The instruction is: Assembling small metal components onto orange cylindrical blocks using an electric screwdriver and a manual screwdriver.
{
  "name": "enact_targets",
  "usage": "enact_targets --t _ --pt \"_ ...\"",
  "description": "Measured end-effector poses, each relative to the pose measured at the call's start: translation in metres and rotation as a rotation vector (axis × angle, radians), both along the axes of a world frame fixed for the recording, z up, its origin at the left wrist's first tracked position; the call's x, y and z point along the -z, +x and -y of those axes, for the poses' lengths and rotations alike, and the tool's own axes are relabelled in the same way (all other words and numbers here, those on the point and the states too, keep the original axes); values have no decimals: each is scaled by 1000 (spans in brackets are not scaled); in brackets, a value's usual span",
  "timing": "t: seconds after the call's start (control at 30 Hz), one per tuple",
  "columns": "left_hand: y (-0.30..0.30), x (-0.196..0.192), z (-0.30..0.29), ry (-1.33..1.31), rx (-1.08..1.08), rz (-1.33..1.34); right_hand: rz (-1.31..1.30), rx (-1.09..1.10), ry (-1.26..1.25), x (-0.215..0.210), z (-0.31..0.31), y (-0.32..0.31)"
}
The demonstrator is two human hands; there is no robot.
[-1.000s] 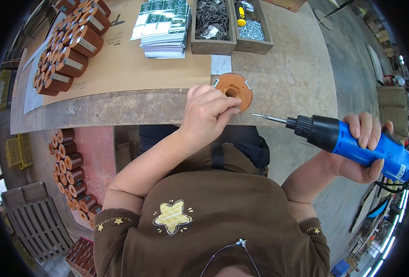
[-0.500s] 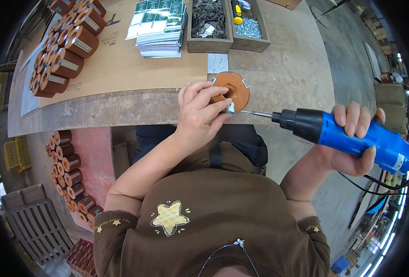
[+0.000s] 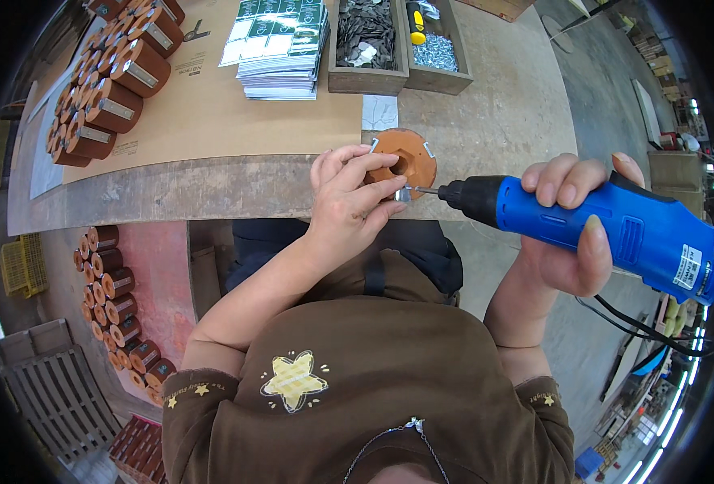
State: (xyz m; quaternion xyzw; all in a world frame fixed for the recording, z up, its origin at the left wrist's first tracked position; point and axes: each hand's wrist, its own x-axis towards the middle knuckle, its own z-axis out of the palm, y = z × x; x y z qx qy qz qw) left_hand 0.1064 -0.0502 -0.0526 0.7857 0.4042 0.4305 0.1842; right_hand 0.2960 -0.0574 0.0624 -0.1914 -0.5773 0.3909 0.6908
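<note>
Orange-brown and round, the spool (image 3: 406,158) lies flat at the near edge of the workbench (image 3: 494,113), just above the centre of the frame, with small metal clips showing on its rim. We press our left hand (image 3: 349,202) onto its near side, fingers spread and curled over it, the fingertips pinching a small metal bracket (image 3: 403,194) against its edge. Our right hand (image 3: 571,234) is wrapped tight around the blue electric screwdriver (image 3: 607,230) at centre right, whose black nose and thin bit point left, the tip meeting the bracket. A black cord trails from its rear toward the lower right.

Beyond the spool, a cardboard sheet (image 3: 212,113) covers the bench. On it sit a stack of printed cards (image 3: 280,52) and, at upper left, rows of brown spools (image 3: 107,89). Two wooden trays (image 3: 401,44) at top centre hold dark parts and bright screws. More brown spools (image 3: 115,306) are lined up on the floor at lower left.
</note>
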Motion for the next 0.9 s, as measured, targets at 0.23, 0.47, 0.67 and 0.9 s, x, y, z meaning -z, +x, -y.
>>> enact_targets --t 0.23,0.47,0.67,0.9 --pt "0 4 -1 -5 -2 27 24 -5 -42 -2 -3 -11" --pt "0 4 -1 -12 0 38 105 60 -48 -5 -5 -22" --pt "-1 4 -2 -10 4 51 136 56 -71 -7 -5 -28" --pt "-2 4 -2 -22 19 75 259 8 23 -8 -10 -32"
